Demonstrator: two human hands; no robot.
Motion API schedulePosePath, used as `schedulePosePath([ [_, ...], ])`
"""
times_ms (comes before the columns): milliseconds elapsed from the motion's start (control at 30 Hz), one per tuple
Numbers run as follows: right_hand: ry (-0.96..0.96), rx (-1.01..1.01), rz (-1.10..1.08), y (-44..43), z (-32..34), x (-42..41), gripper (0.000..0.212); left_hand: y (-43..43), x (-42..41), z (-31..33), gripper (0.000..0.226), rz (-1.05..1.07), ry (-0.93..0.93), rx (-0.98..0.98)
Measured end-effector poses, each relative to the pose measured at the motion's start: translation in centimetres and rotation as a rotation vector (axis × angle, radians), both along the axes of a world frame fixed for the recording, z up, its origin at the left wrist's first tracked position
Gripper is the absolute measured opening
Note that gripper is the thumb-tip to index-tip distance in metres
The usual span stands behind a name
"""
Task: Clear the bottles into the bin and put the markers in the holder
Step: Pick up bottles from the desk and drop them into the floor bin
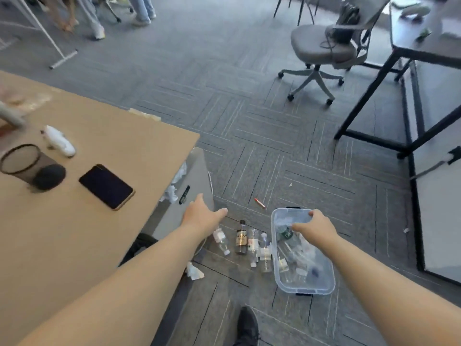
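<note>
A clear plastic bin [327, 283] stands on the carpet and holds several bottles. My right hand [315, 226] hovers over its far end with fingers loosely apart and nothing in them. Beside the bin's left wall lie several bottles: a dark brown one [241, 239], a clear one [221, 238] and two more clear ones [259, 248]. My left hand [202, 216] is spread open above the floor, just left of them. A red marker [259, 203] lies on the carpet beyond the bin. A black marker [184, 194] rests on a grey cabinet. The black mesh holder [21, 162] stands on the table.
On the tan table [99, 245] lie a phone [107, 186], a white toy [59, 141] and a dark round object [49, 176]. Crumpled paper [194, 271] is on the floor. An office chair [324, 51] and a black-legged desk [424, 56] stand at the far right. My shoe [247, 325] is near the bottom.
</note>
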State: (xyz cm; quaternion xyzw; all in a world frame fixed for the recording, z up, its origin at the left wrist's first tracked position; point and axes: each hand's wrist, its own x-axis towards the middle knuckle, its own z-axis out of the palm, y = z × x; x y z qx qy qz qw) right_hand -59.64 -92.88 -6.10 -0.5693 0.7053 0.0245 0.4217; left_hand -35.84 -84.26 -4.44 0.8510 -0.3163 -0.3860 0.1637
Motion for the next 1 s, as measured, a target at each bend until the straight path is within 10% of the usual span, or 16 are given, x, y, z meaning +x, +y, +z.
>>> schedulePosePath([
  [467, -0.258, -0.265, 0.645, 23.7, 14.0, 36.7, 0.07, 35.3, 27.6, 11.9, 0.081, 0.617, -0.272, -0.166],
  [767, -0.231, -0.197, 1.094, 42.1, 10.9, 47.8, 0.069, 55.1, 31.3, 7.7, 0.048, 0.857, -0.286, -0.005],
  [1000, -0.206, -0.243, 1.257, 45.0, 9.2, 53.9, 0.07, 55.9, 31.4, 2.0, 0.063, 0.737, -0.238, 0.119],
])
